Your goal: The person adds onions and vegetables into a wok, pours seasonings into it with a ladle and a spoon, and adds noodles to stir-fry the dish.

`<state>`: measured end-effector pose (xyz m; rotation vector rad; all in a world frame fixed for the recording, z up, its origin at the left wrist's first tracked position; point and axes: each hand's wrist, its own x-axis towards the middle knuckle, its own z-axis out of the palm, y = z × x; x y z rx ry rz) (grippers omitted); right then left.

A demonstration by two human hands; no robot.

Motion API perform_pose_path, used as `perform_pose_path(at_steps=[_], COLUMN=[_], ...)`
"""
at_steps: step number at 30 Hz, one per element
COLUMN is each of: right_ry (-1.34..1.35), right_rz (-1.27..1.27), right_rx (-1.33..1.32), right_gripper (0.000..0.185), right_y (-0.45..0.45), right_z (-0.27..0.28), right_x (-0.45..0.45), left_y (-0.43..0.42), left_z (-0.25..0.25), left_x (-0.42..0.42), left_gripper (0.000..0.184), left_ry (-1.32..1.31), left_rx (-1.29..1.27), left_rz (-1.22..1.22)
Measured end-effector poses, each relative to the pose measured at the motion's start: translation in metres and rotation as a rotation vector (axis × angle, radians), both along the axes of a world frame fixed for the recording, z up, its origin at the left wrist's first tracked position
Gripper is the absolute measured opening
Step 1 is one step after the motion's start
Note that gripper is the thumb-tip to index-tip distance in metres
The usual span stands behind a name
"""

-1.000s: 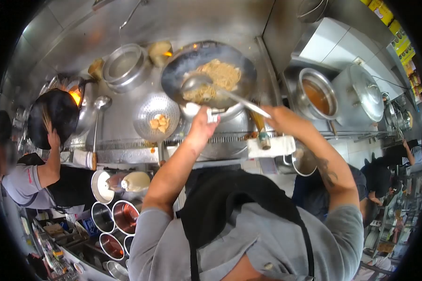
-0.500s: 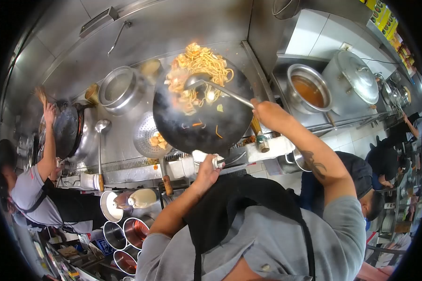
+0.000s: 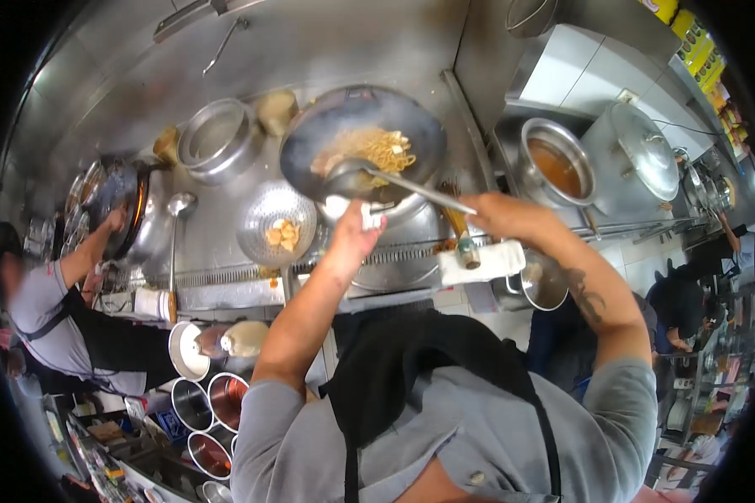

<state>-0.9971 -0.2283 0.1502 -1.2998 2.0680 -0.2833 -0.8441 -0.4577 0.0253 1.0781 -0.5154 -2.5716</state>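
Note:
My left hand [image 3: 359, 226] grips a white cloth [image 3: 337, 207] at the near rim of a dark wok [image 3: 310, 126]. In my right hand [image 3: 488, 215] is the handle of a metal ladle [image 3: 348, 174], whose bowl rests among the noodles [image 3: 390, 155] in the wok. Steam rises over the food, and pale pieces lie with the noodles. Just left of the wok, a perforated strainer [image 3: 260, 205] holds fried yellowish pieces [image 3: 283, 235]. A bamboo brush [image 3: 455, 220] lies by a folded white towel [image 3: 486, 261] under my right forearm.
Steel pots [image 3: 214, 138] stand behind the strainer. Another ladle [image 3: 174, 251] lies further left. At right are a pot of brown liquid [image 3: 554, 172] and a large lidded pot [image 3: 633, 155]. A co-worker [image 3: 50, 293] works at a second wok on the left. Sauce containers [image 3: 226, 394] stand lower left.
The wok first tipped toward me with the noodles thrown up at its far side, then went back onto the stove with the noodles inside. The co-worker's raised hand has lowered.

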Motion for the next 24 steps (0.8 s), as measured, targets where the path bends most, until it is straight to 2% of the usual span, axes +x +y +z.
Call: perform_pose_path(at_steps=[2,3,5,7,8,9,12,14,15,16,18,19,22,24], right_ry=[-0.011,-0.014,-0.04,0.11,0.19,0.327,0.47,0.53,0.554,0.57,0.531,0.52,0.437,0.416], right_rz=[-0.005,-0.028,-0.073,-0.031,-0.014,0.073,-0.022,-0.017,0.0,0.02,0.046,0.058,-0.038,-0.106], right_rx=[0.046,0.064,0.114,0.03,-0.015,-0.259,-0.232,-0.189,-0.151,-0.108,-0.092,-0.087,0.037,-0.037], right_gripper=[0.033,0.033,0.032,0.033,0.034,0.032,0.03,0.028,0.028,0.027,0.029,0.031,0.032,0.033], right_y=[0.001,-0.003,-0.009,-0.024,-0.031,-0.029,-0.034,-0.027,-0.023,-0.02,-0.006,0.001,0.013,0.021], right_z=[0.017,0.016,-0.001,-0.019,-0.033,-0.068,-0.045,-0.019,-0.006,0.003,0.016,0.022,0.033,0.018], right_x=[0.006,0.0,-0.017,-0.03,-0.038,-0.055,-0.035,-0.025,-0.022,-0.019,-0.016,-0.019,-0.024,-0.041], left_y=[0.017,0.021,0.01,0.004,0.006,0.011,0.042,0.061,0.05,0.034,-0.004,-0.016,-0.046,-0.052], left_z=[0.021,0.028,0.02,0.005,-0.02,-0.058,-0.107,-0.07,-0.087,-0.083,-0.071,-0.062,-0.079,-0.089], left_x=[0.011,0.014,0.005,0.0,0.003,0.012,0.05,0.063,0.055,0.044,0.014,0.003,-0.024,-0.033], left_gripper=[0.011,0.009,0.009,0.008,0.008,0.008,0.009,0.01,0.011,0.012,0.012,0.01,0.006,0.007], left_ry=[-0.044,0.016,0.036,-0.007,0.018,0.048,0.076,-0.038,-0.035,0.06,0.059,0.033,0.037,0.012], left_rx=[0.004,0.017,0.05,0.067,0.039,0.008,-0.014,-0.023,-0.031,-0.078,-0.01,-0.074,-0.053,-0.068], left_rz=[-0.057,-0.083,-0.051,0.005,-0.003,-0.013,-0.107,-0.105,-0.1,-0.094,-0.032,-0.028,-0.056,-0.048])
